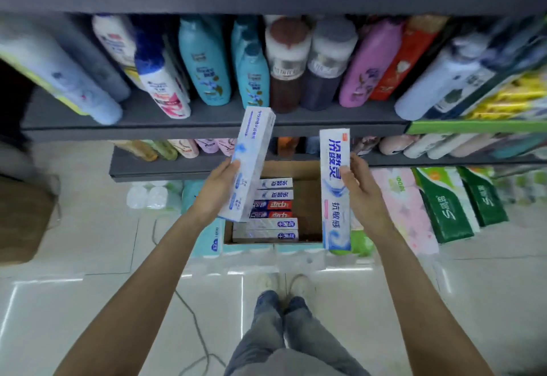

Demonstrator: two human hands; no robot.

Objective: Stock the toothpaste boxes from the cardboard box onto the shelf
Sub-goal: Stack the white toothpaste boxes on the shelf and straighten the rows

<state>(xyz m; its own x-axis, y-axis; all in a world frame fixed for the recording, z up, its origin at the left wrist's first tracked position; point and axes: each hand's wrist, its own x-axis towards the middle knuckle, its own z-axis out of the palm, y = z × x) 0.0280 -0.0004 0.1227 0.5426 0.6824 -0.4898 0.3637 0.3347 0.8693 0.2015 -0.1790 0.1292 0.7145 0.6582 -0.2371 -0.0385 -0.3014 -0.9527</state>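
two boxes lifted, shelf still to reach

each hand carries one toothpaste box above the cardboard box, so the step in hand looks like the carry from carton to shelf. the left hand grips the left toothpaste box near its lower half, fingers curled round its edge; that box is pale blue and white, long and slim, tilted with its top end leaning right, up over the shelf edge. the right hand holds the right toothpaste box upright, thumb on its printed face and fingers behind; it is white with large blue characters and a blue swirl below.

the carton sits on the floor against the lowest shelf, with six more boxes lying flat in a stack on its left side, its right side bare. next, both boxes need a free slot; the shelf ahead is crowded with shampoo bottles, and where toothpaste belongs i cannot tell.
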